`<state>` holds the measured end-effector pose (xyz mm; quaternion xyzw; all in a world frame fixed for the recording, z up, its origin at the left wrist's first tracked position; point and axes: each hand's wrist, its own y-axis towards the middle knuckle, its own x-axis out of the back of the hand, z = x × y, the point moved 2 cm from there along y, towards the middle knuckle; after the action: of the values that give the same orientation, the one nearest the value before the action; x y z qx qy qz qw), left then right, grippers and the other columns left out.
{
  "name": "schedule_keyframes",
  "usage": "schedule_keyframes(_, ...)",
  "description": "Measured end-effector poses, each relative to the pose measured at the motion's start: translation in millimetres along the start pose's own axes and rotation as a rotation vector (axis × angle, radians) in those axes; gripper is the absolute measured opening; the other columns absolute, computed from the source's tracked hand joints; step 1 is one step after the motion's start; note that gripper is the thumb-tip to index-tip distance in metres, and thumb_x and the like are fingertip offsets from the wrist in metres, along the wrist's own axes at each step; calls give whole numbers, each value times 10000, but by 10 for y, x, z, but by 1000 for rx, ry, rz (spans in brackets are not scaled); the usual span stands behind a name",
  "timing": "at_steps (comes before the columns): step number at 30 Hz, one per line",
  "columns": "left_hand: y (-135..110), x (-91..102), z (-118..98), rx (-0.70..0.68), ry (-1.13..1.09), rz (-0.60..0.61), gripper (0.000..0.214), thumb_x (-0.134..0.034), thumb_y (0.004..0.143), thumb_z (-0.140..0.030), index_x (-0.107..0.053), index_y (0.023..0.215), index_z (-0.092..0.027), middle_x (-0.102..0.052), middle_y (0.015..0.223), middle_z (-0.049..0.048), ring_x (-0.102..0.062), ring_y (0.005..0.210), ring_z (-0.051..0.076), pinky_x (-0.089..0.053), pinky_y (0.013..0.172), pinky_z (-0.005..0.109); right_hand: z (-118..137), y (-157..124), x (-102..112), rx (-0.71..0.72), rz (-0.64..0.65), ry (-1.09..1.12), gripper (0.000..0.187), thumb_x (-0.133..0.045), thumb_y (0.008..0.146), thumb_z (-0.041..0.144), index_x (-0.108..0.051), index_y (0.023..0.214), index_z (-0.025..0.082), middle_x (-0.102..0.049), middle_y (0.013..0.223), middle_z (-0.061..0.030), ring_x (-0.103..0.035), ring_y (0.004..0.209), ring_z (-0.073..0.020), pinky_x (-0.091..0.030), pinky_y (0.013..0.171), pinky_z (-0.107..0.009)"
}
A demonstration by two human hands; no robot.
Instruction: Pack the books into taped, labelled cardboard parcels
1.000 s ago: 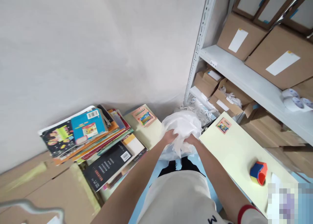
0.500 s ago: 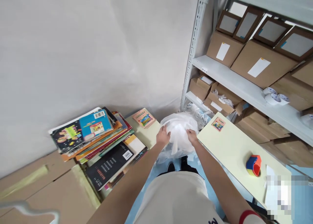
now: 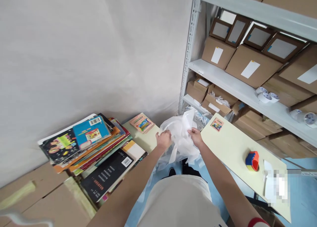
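A crumpled, translucent white plastic bag (image 3: 182,134) hangs in front of me above the floor, between two pale tables. My left hand (image 3: 163,139) is closed on its left edge, fingers curled in. On the opposite side my right hand (image 3: 195,136) pinches a gathered fold of the bag between thumb and fingers. The upper part of the bag stands up in a loose peak between my hands. Whether anything lies inside it, I cannot tell.
To the left, stacked books (image 3: 91,137) lie beside a cardboard box (image 3: 37,197) and a small puzzle box (image 3: 142,122). The right table (image 3: 230,144) bears another picture box (image 3: 217,124) and a coloured ring-shaped toy (image 3: 252,161). Metal shelving (image 3: 223,75) with cartons stands behind.
My hands have bunched the bag and drawn part of it up into a peak. The left fingers have curled tighter. The view has shifted slightly to the right.
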<state>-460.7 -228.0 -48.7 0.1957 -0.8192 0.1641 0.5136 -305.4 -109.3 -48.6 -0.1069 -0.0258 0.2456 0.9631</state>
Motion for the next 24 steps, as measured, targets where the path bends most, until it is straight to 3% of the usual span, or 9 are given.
schedule_keyframes(2, 42, -22, -30, -51, -113, -17, 268, -467, 915, -247, -620, 1128, -193, -675, 1185, 128, -622, 1141, 273, -386, 1065, 508, 40, 21, -1, 3, -2, 34, 367, -704, 624, 551, -563, 697, 220, -623, 626, 28, -573, 612, -144, -431, 560, -254)
schedule_keyframes(4, 70, -83, -138, -133, -317, -5, 427, -560, 876, -329, -534, 1280, -195, -620, 1295, 130, -605, 1175, 252, -454, 1021, 431, 75, 40, -17, 5, 6, 64, 364, -708, 628, 534, -591, 776, 222, -679, 716, 9, -626, 695, -165, -474, 623, -276)
schedule_keyframes(7, 99, -165, -337, -191, -589, 25, 686, -665, 793, -335, -399, 1408, -185, -584, 1351, 146, -631, 1145, 251, -501, 976, 421, 147, 51, -53, 3, 54, 124, 393, -772, 571, 484, -621, 817, 216, -714, 757, -7, -652, 722, -185, -498, 661, -303)
schedule_keyframes(10, 129, -125, -507, -260, -638, -24, 701, -690, 774, -306, -402, 1402, -193, -613, 1325, 129, -603, 1198, 255, -474, 1020, 424, 283, 43, -53, 26, 98, 222, 408, -833, 520, 427, -644, 808, 208, -728, 743, -13, -667, 712, -202, -520, 687, -333)
schedule_keyframes(14, 213, 106, -740, -267, -569, -128, 555, -632, 828, -279, -456, 1345, -181, -667, 1241, 126, -622, 1167, 250, -443, 1044, 423, 568, 39, 65, 109, 90, 297, 427, -853, 539, 450, -673, 844, 210, -755, 810, -39, -697, 834, -244, -546, 743, -371)
schedule_keyframes(20, 427, 450, -1352, -340, -474, -239, 186, -467, 907, -230, -613, 1019, -207, -722, 1035, 86, -653, 1021, 233, -430, 1024, 408, 981, 59, 557, 271, -53, 319, 377, -836, 582, 447, -680, 825, 204, -756, 848, -27, -690, 864, -224, -551, 772, -360)
schedule_keyframes(24, 542, 409, -1805, -397, -530, -181, 187, -415, 917, -261, -595, 934, -214, -707, 921, 63, -648, 892, 210, -489, 864, 344, 1122, -15, 1119, 318, -206, 262, 327, -812, 614, 416, -662, 801, 193, -727, 804, -9, -668, 789, -185, -549, 756, -333)
